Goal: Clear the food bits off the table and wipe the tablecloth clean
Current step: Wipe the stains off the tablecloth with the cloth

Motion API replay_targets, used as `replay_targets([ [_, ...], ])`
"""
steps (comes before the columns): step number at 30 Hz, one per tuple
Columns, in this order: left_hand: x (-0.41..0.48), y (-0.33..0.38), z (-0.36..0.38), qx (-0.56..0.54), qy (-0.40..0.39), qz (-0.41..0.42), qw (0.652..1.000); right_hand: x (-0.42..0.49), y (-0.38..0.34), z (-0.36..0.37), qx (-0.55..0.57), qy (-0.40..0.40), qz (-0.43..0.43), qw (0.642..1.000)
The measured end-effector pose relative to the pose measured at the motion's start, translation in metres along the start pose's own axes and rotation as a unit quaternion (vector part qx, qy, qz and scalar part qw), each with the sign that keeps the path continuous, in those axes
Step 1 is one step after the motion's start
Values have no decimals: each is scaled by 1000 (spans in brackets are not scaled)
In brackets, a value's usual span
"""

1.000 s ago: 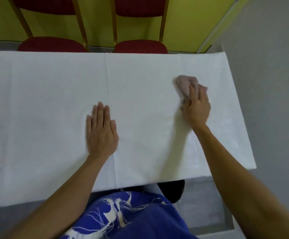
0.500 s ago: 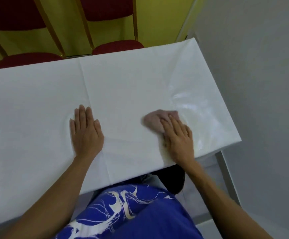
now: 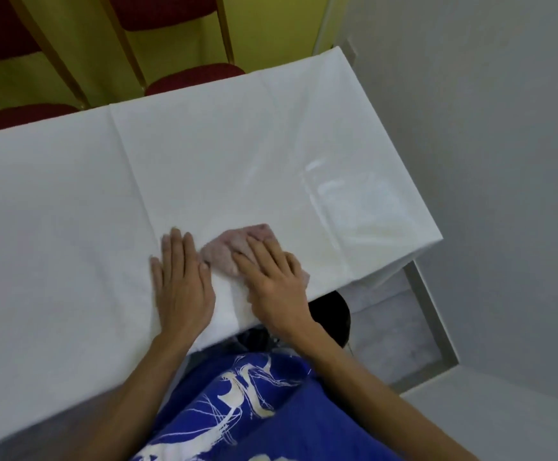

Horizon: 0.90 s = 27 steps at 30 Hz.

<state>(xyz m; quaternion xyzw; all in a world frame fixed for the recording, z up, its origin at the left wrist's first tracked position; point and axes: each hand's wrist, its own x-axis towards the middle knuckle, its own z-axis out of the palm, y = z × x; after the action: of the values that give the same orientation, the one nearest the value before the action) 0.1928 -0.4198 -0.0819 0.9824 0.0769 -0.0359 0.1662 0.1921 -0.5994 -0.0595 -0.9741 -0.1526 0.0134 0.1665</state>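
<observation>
Head view: wiping the tablecloth [image 3: 71,227] by its near edge

The right hand [image 3: 274,287] lies flat on the pink rag [image 3: 227,247], fingers straight, pressing it down close to the near edge; the left hand [image 3: 181,287] lies flat just beside, fingers straight, pinning the tablecloth; to wipe well, I would press evenly, overlap the strokes, and not drag the tablecloth off the edge; a wet shine [image 3: 364,207] shows toward the right end.

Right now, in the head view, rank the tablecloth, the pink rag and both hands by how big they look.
1. tablecloth
2. left hand and right hand, alike, so unranked
3. pink rag, partly hidden under the right hand
</observation>
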Motion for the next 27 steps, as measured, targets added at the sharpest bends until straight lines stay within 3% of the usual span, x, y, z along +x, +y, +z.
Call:
replay_targets([
  [3,-4,-7,7,26,-8,2,1000,0,56,-17,-61,6,-1,998],
  [8,-2,-1,6,38,-10,4,999,2,188,-61,-37,64,237,969],
  [12,-3,0,6,41,-12,-4,999,7,158,-54,-7,105,324,940],
  [14,-3,1,6,38,-14,-2,999,6,110,-38,5,101,300,948],
  [17,-1,-2,6,20,-11,3,1000,-14,28,-9,11,88,149,985],
  [19,-3,-9,4,12,-21,16,1000,-36,-18,4,11,25,36,999],
  [22,-14,-27,-3,3,-24,22,999,-53,-18,3,-25,-38,-76,996],
  [24,-29,-43,-9,3,-19,-3,1000,-50,17,-8,-57,-33,-39,997],
  [27,-60,-70,-18,8,-4,-34,999,-40,58,-22,-43,16,124,991],
])
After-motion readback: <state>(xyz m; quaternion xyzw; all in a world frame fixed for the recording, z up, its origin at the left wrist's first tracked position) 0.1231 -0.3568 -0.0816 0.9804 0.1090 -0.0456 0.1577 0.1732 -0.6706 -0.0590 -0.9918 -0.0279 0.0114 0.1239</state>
